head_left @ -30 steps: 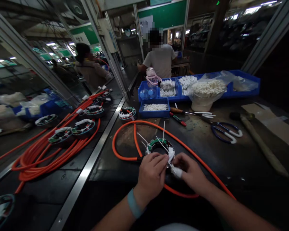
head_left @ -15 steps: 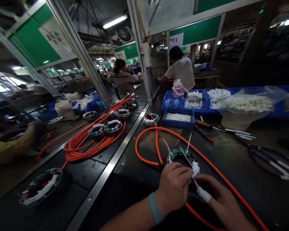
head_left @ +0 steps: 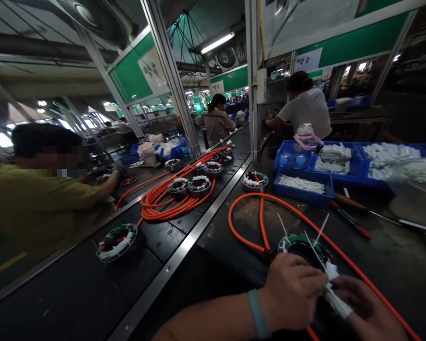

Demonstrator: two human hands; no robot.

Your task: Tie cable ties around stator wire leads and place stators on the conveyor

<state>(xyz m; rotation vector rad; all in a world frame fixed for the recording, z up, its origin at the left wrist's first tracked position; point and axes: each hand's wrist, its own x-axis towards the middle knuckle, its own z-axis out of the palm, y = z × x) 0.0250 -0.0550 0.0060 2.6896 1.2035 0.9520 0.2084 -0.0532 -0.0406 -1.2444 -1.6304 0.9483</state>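
A ring-shaped motor stator (head_left: 300,241) with green and black windings lies before me on the dark bench, an orange cable (head_left: 261,220) running from it. Several thin white cable ties (head_left: 322,229) stick up from its rim. My left hand (head_left: 294,291), with a teal band at the wrist, is closed at the near right of the ring, fingertips on a thin white tie. From the right, my right hand (head_left: 365,303) meets it there in a pinch. White wrapping (head_left: 337,300) covers its thumb; another white piece (head_left: 332,271) sits by its index finger. The ring's near side is hidden.
A blue tray of white ties (head_left: 301,184), larger blue bins (head_left: 358,166), a red-handled tool (head_left: 351,220) and a wooden-handled tool (head_left: 351,203) lie right. Beyond a metal strip (head_left: 199,232), more stators (head_left: 119,241) and coiled orange cable (head_left: 159,203) occupy the left surface. A co-worker (head_left: 39,194) sits left.
My view has swung left, so the bench things appear farther right and the left co-worker shows more fully. My hands stay together at the ring, closer to each other than before.
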